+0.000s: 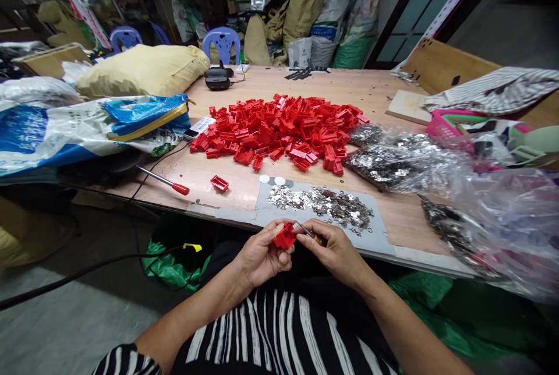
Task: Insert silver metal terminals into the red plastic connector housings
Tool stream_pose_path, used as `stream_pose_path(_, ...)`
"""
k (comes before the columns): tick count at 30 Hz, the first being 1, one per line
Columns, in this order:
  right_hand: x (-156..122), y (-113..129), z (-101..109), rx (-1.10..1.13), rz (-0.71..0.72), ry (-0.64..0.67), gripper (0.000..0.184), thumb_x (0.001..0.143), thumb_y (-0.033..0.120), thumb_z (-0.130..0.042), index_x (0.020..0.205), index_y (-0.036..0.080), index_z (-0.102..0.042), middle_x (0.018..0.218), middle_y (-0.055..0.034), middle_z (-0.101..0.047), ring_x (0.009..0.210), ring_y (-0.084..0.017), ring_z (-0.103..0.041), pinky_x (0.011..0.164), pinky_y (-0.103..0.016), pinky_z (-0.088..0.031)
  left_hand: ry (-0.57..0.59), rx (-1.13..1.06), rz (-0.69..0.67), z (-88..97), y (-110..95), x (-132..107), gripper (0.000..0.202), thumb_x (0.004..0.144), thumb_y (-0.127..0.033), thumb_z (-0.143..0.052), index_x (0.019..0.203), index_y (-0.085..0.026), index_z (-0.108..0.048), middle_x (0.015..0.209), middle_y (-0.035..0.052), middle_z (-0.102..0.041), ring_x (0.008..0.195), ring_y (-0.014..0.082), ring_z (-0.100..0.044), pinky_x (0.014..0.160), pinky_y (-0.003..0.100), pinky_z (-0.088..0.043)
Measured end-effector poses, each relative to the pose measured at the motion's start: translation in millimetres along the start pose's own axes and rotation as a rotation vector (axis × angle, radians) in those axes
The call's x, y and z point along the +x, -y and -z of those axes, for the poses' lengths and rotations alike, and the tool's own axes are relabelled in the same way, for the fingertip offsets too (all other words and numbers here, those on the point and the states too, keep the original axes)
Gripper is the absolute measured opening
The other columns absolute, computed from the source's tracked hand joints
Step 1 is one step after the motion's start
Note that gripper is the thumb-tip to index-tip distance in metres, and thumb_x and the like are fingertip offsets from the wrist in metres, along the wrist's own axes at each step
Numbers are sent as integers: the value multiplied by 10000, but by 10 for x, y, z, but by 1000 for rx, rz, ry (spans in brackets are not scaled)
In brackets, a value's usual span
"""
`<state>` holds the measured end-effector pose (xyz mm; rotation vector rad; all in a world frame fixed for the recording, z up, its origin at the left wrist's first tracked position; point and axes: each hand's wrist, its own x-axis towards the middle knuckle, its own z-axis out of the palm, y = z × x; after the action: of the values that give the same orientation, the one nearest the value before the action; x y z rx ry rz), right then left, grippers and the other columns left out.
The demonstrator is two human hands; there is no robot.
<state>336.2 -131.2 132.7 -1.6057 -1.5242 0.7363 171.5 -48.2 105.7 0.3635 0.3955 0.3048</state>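
Note:
My left hand [262, 255] is closed around a small red plastic part [285, 236] just in front of the table's near edge. My right hand [334, 250] pinches a thin metal tool with a yellow bit [308, 233], its tip touching the red part. Just beyond my hands a heap of small silvery metal pieces [323, 201] lies on a grey mat [384, 238]. Farther back a big pile of the same red plastic parts [279, 130] covers the middle of the wooden table [375, 92]. One red part [219, 183] lies alone to the left of the mat.
A red-handled screwdriver [163, 180] lies near the left front edge. Clear bags of metal pieces [393, 159] spread across the right side. Sacks and a blue-white bag [87, 124] crowd the left; a black headset [218, 78] sits at the back. Blue chairs [223, 43] stand behind.

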Motion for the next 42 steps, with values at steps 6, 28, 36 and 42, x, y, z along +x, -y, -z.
stream_pose_path(6,15,-79,37,55,-109,-41,188,902,382,-530,885,213,-611,787,3,-604,722,-151,-536,674,-269,-409,4,34,18,-29,-5,-8,218,893,-319,-546,1084,-215,-543,635,7,-607,424,69,-524,460,166,-384)
stream_pose_path(28,102,-205,-84,170,-160,14,209,853,379,-564,792,205,-467,741,29,-470,697,-134,-433,640,-258,-369,-128,431,-37,45,-33,19,504,859,-562,-492,1209,-202,-538,625,3,-590,423,91,-515,449,198,-361)
stream_pose_path(36,63,-203,-112,203,-204,-65,256,830,427,-591,783,206,-471,750,24,-493,677,-129,-443,615,-257,-374,-180,1217,-681,2,-98,-75,392,692,-327,-768,1072,-257,-699,1014,68,-622,830,186,-557,729,279,-454)
stream_pose_path(42,56,-185,-122,333,-263,-36,292,837,478,-580,831,213,-458,691,48,-443,577,-104,-399,537,-242,-346,-183,1369,-782,-26,-90,-71,295,796,-297,-670,1087,-252,-678,988,84,-656,929,230,-576,873,346,-431)
